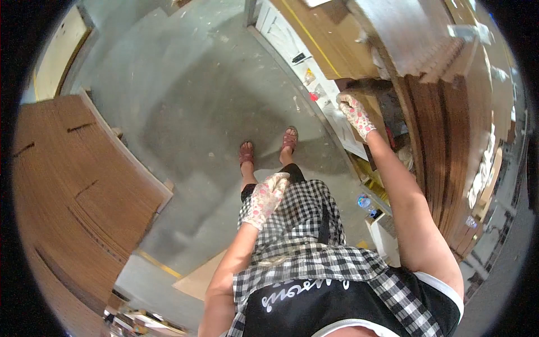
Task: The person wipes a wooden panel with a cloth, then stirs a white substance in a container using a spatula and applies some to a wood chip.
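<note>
My left hand (pixel 268 197), in a white glove with a pink floral print, hangs in front of my black-and-white checked apron (pixel 303 208). Its fingers are loosely stretched, and nothing shows in them. On the right, my right arm reaches out to a shelf unit. My right hand (pixel 356 115), gloved alike, has its fingers curled beside a brown cardboard piece (pixel 371 106) in the shelf opening. Whatever those fingers hold, if anything, is hidden. Close by, a small red item (pixel 314 96) and a black item (pixel 299 58) lie along a white ledge.
Stacked brown cardboard sheets (pixel 443 129) rise at the right. Another large cardboard stack (pixel 84 180) rests on a pallet at the left. A clear plastic bottle (pixel 365 203) stands low by the shelf. Grey concrete floor (pixel 208 101) lies around my feet.
</note>
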`<state>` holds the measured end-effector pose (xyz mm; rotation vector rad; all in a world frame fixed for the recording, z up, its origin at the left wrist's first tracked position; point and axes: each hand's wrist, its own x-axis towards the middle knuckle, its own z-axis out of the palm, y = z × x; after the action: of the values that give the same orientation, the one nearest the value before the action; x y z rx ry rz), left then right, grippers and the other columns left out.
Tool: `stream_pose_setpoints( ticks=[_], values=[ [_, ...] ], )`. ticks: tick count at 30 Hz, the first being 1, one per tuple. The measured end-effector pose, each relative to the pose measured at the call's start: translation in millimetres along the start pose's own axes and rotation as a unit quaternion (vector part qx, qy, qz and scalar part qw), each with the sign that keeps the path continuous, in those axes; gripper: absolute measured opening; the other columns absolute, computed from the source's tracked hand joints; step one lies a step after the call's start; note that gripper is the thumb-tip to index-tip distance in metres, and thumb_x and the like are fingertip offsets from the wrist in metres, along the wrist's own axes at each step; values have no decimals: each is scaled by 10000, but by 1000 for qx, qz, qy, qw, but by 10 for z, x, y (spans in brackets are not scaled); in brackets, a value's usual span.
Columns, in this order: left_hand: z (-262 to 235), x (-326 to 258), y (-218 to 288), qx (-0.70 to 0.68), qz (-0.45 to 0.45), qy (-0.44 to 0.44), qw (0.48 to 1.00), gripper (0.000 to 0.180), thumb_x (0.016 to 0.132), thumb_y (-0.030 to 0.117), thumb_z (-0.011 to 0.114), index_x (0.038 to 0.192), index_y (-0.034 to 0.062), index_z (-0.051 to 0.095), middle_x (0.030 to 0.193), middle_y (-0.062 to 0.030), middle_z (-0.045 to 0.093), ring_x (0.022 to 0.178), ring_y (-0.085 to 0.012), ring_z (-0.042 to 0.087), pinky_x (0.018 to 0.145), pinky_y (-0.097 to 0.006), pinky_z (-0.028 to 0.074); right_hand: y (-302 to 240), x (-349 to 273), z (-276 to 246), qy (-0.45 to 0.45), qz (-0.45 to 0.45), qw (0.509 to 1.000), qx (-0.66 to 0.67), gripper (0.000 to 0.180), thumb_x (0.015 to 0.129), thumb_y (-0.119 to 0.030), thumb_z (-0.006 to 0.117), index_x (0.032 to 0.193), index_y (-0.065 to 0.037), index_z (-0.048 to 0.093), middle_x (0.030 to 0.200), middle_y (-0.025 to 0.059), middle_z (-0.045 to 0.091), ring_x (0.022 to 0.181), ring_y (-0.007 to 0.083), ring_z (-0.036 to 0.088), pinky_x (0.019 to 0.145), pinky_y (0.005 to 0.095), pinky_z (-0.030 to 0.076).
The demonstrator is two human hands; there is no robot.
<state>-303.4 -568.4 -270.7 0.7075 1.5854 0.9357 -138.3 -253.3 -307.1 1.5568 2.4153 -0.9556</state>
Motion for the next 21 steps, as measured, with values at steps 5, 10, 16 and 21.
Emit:
stream_pose_setpoints(
  ticks=[5, 10, 16, 21],
  values=[
    [130, -114, -288, -69, -57, -22, 996, 274, 923, 165, 463, 1119, 7, 569, 947, -104, 658, 867, -152, 624, 773, -262, 478, 203, 16, 527, -138, -68, 988, 22, 172, 849, -119, 565, 1008, -81, 617, 900, 47, 648, 843, 160, 584, 765, 290, 469],
    [200, -151, -401, -117, -137, -23, 983, 256, 888, 196, 468, 1053, 59, 608, 953, -136, 647, 887, -259, 625, 788, -335, 476, 364, -233, 894, -303, 41, 949, 81, 182, 862, -115, 543, 1030, -63, 591, 890, 49, 628, 807, 125, 576, 693, 251, 475],
    [446, -15, -771, -188, -114, 61, 974, 241, 902, 175, 469, 1073, 65, 597, 895, -128, 651, 801, -232, 637, 738, -327, 489, 435, -62, 1158, -312, 153, 931, 109, 229, 862, -166, 539, 1056, -53, 584, 924, 87, 634, 837, 184, 596, 728, 323, 495],
    [676, 240, -1069, -251, -164, 128, 945, 218, 903, 124, 476, 1073, 55, 594, 880, -111, 650, 769, -174, 631, 680, -280, 500, 707, 443, 1926, -94, 403, 876, 250, 233, 846, -233, 565, 1007, -65, 572, 876, 58, 633, 734, 190, 625, 603, 333, 502]
  ],
)
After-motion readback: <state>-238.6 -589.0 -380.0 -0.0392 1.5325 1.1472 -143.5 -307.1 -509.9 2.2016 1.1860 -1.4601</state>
